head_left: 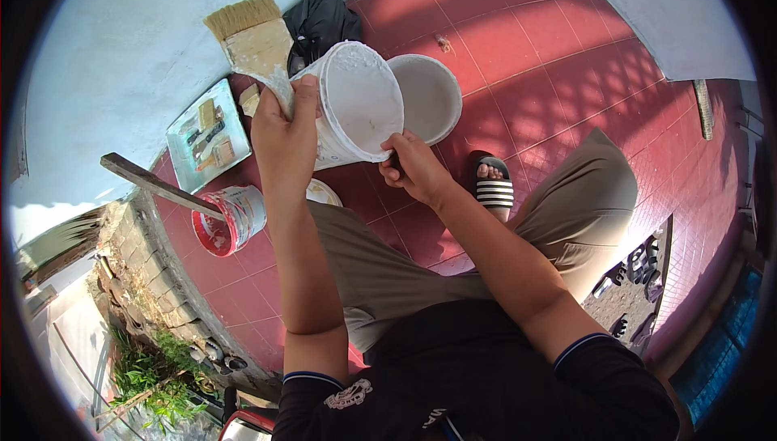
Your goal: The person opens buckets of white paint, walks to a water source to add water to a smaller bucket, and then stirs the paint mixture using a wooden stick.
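My left hand (285,129) is closed round the handle of a wide paintbrush (252,40), its pale bristles pointing up and away. White smears cover the brush's base. Right beside that hand is a white bucket (362,93), tilted with its mouth toward me and coated with white inside. My right hand (417,167) is closed at the bucket's lower right rim. A small dark handle (395,161) shows between its fingers; what it belongs to is hidden. Behind the tilted bucket stands a second pale bucket (429,99).
At the left lie a light-blue tray (182,167) with brushes and a sponge, and a red-stained pail (233,218) with a wooden stick (158,185). A black plastic bag (322,24) sits by the wall. My sandaled foot (494,186) rests on red tiles (494,53).
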`<state>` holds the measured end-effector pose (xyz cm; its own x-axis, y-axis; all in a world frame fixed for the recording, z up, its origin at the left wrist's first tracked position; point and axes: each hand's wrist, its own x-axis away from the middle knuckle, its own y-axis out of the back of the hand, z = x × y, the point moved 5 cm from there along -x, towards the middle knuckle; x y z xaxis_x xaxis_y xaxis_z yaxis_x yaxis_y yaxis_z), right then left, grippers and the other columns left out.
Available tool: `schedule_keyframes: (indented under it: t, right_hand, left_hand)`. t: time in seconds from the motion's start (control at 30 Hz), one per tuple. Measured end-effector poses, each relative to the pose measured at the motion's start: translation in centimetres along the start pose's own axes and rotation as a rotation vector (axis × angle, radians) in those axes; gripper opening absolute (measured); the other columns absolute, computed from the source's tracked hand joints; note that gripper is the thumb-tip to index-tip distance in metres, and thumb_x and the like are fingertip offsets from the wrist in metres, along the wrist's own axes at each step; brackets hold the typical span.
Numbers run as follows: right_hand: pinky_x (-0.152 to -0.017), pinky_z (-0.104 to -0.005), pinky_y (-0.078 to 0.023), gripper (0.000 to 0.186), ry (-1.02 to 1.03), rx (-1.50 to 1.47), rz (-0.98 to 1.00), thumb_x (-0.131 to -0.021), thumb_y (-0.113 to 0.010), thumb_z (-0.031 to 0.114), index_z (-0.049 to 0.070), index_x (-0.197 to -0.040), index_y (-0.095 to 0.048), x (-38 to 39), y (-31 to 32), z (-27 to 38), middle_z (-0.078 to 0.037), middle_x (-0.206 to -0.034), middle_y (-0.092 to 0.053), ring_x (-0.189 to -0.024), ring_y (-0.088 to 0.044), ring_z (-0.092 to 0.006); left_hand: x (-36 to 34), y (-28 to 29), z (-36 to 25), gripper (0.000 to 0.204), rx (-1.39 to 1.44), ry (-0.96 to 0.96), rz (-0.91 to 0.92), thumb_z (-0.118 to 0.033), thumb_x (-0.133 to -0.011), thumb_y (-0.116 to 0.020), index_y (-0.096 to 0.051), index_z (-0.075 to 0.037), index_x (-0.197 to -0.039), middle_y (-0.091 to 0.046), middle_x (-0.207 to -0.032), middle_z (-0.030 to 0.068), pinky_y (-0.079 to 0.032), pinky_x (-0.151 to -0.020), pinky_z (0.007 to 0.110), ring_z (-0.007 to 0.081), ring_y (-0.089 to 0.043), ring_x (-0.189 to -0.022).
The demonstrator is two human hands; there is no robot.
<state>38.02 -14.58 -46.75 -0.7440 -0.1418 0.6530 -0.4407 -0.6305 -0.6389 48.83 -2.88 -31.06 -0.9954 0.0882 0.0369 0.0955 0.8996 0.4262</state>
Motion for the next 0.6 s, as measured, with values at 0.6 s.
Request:
schedule_keyframes:
  t: [0.6]
  right_hand:
    - [-0.041, -0.0269, -0.028, 0.004, 0.004, -0.060, 0.025, -0.089, -0.048, 0.010, 0.008, -0.091, -0.046, -0.2, 0.5, 0.0, -0.004, -0.070, -0.046, -0.045, -0.039, -0.0110]
  left_hand:
    - [-0.2, -1.4, -1.0, 0.037, -0.099, -0.054, -0.016, -0.033, -0.096, -0.062, -0.063, 0.003, -0.090, -0.060, -0.071, 0.0083, -0.044, -0.063, 0.032, 0.0140, -0.053, -0.066]
